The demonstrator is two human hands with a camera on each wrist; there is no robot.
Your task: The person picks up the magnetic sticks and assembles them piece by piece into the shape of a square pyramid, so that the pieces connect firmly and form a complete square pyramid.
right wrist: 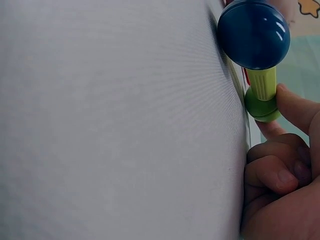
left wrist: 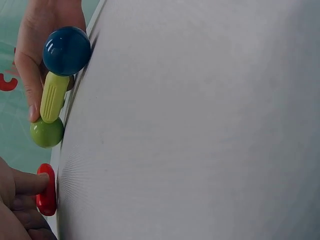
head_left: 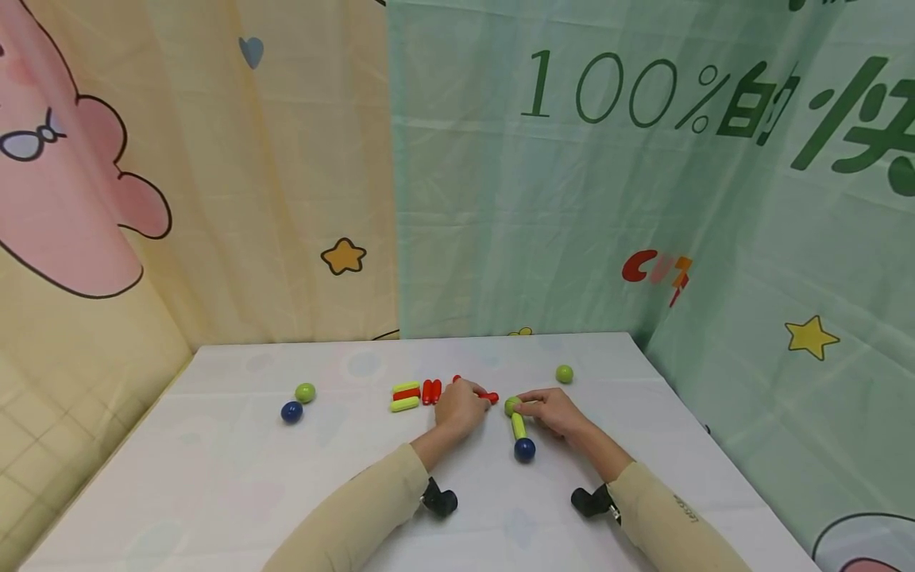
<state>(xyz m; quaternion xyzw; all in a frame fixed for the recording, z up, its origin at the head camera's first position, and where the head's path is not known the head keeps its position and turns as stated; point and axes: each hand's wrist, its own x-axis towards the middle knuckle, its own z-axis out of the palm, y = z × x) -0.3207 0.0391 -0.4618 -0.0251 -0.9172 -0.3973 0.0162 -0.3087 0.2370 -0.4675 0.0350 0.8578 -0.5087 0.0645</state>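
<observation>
My left hand [head_left: 461, 409] pinches a red rod [left wrist: 47, 202] between thumb and fingers, low at the tabletop; one end of the rod [head_left: 492, 397] points toward the right hand. My right hand [head_left: 554, 409] holds a green ball [head_left: 511, 405] by thumb and fingertip. From that ball a ribbed yellow-green rod [head_left: 518, 427] runs toward the near side, with a dark blue ball [head_left: 525, 450] at its other end. In the right wrist view the blue ball [right wrist: 254, 34] stands in front, and the other fingers curl beside the table. Another red piece [head_left: 457, 379] is mostly hidden behind my left hand.
Left of my left hand lie two upright red rods [head_left: 432, 392] and a stack of yellow-green rods [head_left: 404, 404] with a red rod [head_left: 407, 394] between. A green ball [head_left: 305, 392] and blue ball [head_left: 291, 411] sit farther left; another green ball [head_left: 564, 373] is back right.
</observation>
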